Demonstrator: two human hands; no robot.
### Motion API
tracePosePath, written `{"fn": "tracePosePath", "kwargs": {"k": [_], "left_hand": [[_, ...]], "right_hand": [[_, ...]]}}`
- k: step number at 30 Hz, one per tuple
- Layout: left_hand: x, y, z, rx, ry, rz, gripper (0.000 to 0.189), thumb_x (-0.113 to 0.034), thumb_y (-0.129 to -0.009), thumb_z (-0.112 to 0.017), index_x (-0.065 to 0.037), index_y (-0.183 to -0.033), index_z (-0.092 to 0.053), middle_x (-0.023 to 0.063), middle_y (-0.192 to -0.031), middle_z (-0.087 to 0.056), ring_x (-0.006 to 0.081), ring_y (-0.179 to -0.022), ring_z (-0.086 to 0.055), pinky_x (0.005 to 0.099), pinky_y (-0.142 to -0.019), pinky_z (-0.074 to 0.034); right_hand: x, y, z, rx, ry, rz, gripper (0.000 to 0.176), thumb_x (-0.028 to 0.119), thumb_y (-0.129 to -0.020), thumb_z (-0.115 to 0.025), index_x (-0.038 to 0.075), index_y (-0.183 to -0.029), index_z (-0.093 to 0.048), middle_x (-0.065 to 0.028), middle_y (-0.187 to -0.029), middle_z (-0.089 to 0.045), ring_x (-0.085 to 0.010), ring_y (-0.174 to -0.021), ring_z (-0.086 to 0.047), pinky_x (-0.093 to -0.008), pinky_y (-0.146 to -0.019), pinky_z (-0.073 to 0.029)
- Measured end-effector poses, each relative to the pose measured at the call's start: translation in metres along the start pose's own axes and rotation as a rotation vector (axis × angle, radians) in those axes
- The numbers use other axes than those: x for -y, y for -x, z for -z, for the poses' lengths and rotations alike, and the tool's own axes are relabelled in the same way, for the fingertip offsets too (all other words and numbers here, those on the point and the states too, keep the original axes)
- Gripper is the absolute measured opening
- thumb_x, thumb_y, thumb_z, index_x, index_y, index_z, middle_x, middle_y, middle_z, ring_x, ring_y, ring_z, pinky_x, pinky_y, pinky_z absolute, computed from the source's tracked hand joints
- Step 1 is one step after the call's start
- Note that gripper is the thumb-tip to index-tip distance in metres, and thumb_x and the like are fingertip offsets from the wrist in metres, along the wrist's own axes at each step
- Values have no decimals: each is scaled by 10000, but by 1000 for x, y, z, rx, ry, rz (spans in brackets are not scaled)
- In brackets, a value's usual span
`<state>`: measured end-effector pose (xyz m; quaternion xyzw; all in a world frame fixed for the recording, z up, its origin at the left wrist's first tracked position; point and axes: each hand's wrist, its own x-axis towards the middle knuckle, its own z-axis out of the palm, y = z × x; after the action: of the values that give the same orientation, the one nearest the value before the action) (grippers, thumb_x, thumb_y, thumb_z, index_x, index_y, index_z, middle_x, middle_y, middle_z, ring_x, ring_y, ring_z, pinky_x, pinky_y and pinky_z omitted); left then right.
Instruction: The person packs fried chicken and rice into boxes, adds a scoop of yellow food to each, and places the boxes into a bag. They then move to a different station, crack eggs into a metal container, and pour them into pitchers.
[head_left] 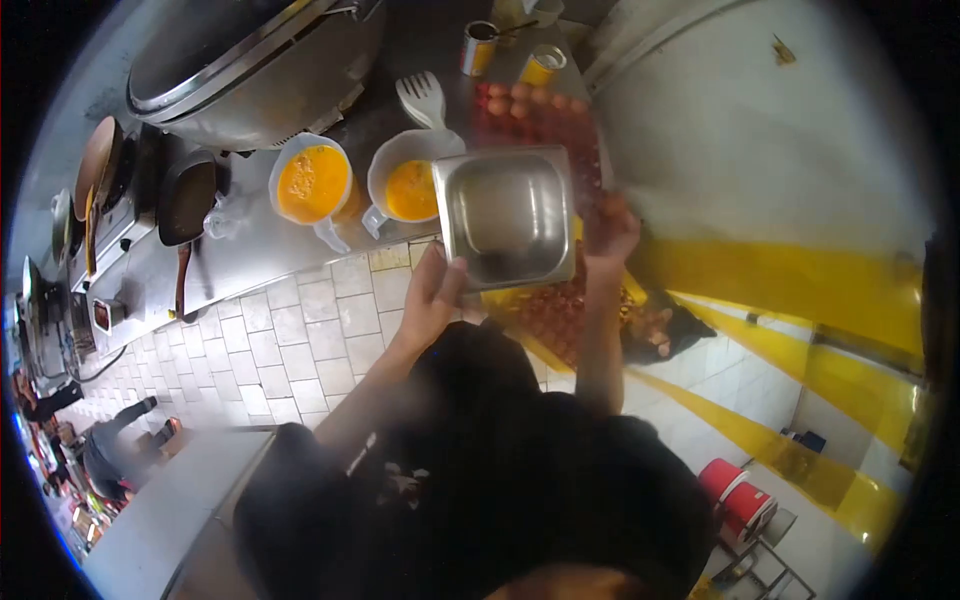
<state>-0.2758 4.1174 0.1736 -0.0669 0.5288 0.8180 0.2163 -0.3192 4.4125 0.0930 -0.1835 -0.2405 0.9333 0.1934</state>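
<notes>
An empty steel pan (508, 215) is held up by my left hand (432, 298), whose fingers grip its lower left edge. My right hand (610, 235) is at the pan's right side, beside a red egg tray (590, 135); its fingers are blurred and curled, and what they hold, if anything, I cannot make out. Behind the pan stands a white jug (398, 150) with orange-yellow liquid, and left of it a second such jug (290, 215). A white slotted spatula (424, 100) lies above them. Eggs (520, 97) sit in the tray.
Two cans (479, 50) (543, 66) stand at the counter's back. A large steel pot (260, 95) and a frying pan (187, 200) are at the left. More eggs (555, 315) lie below the counter edge. A person (115, 450) is far off at the lower left.
</notes>
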Motion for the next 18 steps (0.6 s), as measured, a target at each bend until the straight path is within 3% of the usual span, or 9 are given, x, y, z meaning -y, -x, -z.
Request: {"fn": "tracePosePath", "kwargs": {"k": [1, 3, 6, 8, 10, 13, 16, 17, 18], "left_hand": [[38, -11, 15, 5, -290, -169, 134, -167, -969, -493, -33, -981, -490, 37, -808, -531, 137, -656, -508, 261, -591, -440], [65, -15, 9, 7, -349, -176, 149, -177, -960, -511, -29, -953, -491, 44, -795, -535, 136, -677, -486, 273, -625, -419], [90, -19, -3, 38, -399, -150, 193, -204, -938, -554, -28, -909, -480, 51, -763, -522, 131, -699, -457, 308, -648, -402], [98, -16, -12, 106, -350, -80, 183, -200, -942, -550, -35, -909, -478, 42, -760, -502, 127, -712, -460, 302, -639, -414], [100, -13, -23, 200, -348, -53, 167, -191, -952, -541, -42, -925, -470, 29, -783, -482, 118, -726, -467, 290, -621, -455], [83, -3, -44, 258, -152, 115, 152, -180, -973, -492, -54, -1010, -415, 14, -907, -436, 114, -778, -525, 331, -527, -617], [81, 1, -51, 306, -177, 163, 150, -178, -970, -501, -54, -994, -419, 19, -888, -442, 120, -760, -534, 312, -505, -600], [79, 2, -53, 312, -181, 166, 150, -178, -970, -501, -54, -994, -419, 19, -888, -442, 120, -760, -534, 312, -505, -600], [78, 2, -55, 297, -185, 191, 150, -181, -970, -503, -56, -984, -421, 17, -886, -442, 117, -737, -532, 309, -491, -595]], "right_hand": [[6, 25, 9, -22, -39, -9, 310, 379, -942, -456, 122, -1088, -548, -37, -980, -568, -200, -800, -554, -300, -637, -430], [14, 57, 20, -51, -91, -4, 298, 370, -944, -450, 118, -1068, -548, -37, -962, -561, -189, -755, -533, -293, -626, -416], [23, 90, 24, -195, 166, 169, 283, 345, -955, -436, 90, -1017, -544, -40, -910, -544, -156, -706, -485, -273, -643, -400], [31, 106, 14, -214, 837, 392, 289, 315, -978, -409, 56, -981, -538, -39, -881, -534, -125, -735, -483, -262, -663, -399], [38, 115, 22, -235, 876, 358, 256, 255, -983, -407, 36, -971, -539, -32, -856, -521, -97, -758, -466, -250, -677, -391], [49, 118, 32, -252, 793, 626, 230, 245, -980, -448, 29, -951, -521, -29, -848, -486, -100, -771, -435, -236, -711, -376], [64, 145, 6, -304, 989, 559, 241, 260, -982, -464, 28, -949, -521, -14, -823, -473, -89, -752, -419, -229, -689, -365], [65, 146, 1, -138, 1081, 670, 223, 245, -983, -466, 34, -963, -532, 7, -780, -448, -63, -713, -390, -222, -627, -337], [66, 145, 9, -146, 1080, 673, 223, 245, -983, -466, 34, -963, -532, 7, -780, -448, -63, -713, -390, -222, -627, -337]]}}
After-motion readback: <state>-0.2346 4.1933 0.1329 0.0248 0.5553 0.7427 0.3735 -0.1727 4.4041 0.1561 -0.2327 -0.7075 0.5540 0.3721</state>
